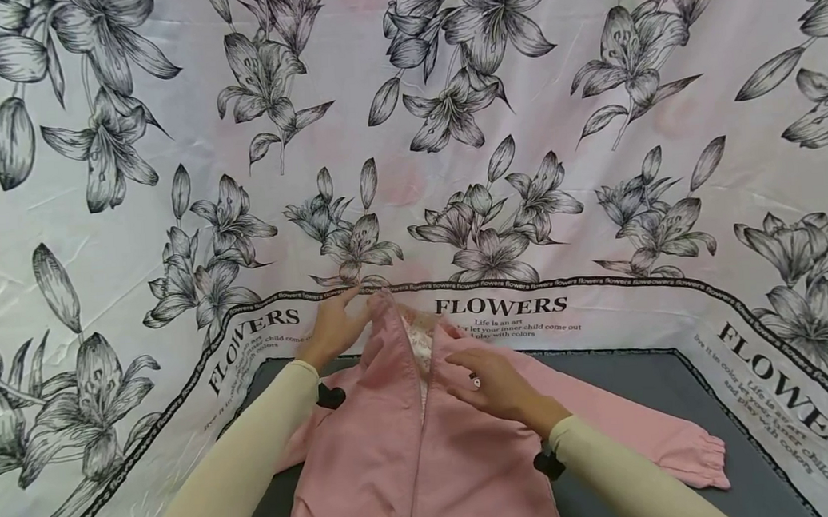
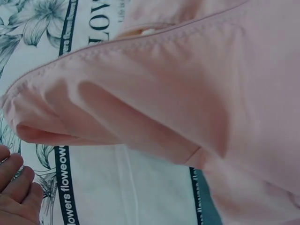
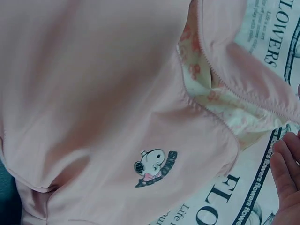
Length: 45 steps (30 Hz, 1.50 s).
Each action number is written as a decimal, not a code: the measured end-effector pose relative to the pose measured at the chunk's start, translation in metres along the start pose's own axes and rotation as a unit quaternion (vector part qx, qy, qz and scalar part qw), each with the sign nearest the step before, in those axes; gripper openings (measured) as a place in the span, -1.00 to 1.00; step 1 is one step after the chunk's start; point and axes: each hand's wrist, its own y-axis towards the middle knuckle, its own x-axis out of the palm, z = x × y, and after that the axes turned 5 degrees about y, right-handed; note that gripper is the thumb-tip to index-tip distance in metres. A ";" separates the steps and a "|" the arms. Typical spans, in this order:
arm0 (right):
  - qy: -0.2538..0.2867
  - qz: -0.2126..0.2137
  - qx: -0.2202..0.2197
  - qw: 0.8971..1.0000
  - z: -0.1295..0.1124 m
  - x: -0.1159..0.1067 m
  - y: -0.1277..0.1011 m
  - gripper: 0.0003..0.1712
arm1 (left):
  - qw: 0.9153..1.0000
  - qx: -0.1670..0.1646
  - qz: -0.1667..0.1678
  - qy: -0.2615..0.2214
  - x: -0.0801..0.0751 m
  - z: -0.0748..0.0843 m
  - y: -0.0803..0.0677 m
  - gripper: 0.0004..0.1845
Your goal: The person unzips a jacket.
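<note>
We are seeing a white floral sheet (image 1: 405, 131) with "FLOWERS" lettering spreading across the whole scene, a grey panel (image 1: 682, 384) sitting in its near middle. A pink jacket (image 1: 399, 452) is lying front-up on that grey panel, collar end reaching onto the white border, one sleeve (image 1: 657, 442) stretching out to the right. Our left hand (image 1: 335, 324) is resting at the hood (image 1: 383, 305) top edge, fingers mostly straight and touching the fabric; we cannot tell whether it is pinching it. Our right hand (image 1: 491, 381) is lying flat and relaxed on the jacket's right chest, fingers extended, gripping nothing. Floral lining (image 3: 211, 89) is showing at the open zipper (image 3: 243, 96). A small cartoon patch (image 3: 154, 168) is sitting on the chest.
</note>
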 end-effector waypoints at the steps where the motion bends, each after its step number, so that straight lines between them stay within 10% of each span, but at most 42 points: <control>1: 0.002 -0.002 0.006 1.000 0.001 0.000 -0.001 -0.47 | 1.000 0.005 -0.002 -0.004 0.000 -0.002 -0.003 -0.24; 20: 0.028 -0.068 0.080 0.994 -0.001 0.023 -0.017 -0.41 | 0.999 0.004 -0.029 -0.019 0.015 -0.024 -0.082 -0.29; 45: 0.049 -0.119 0.025 0.991 -0.010 0.070 -0.043 -0.44 | 0.975 0.070 -0.212 0.016 0.051 -0.020 -0.182 -0.38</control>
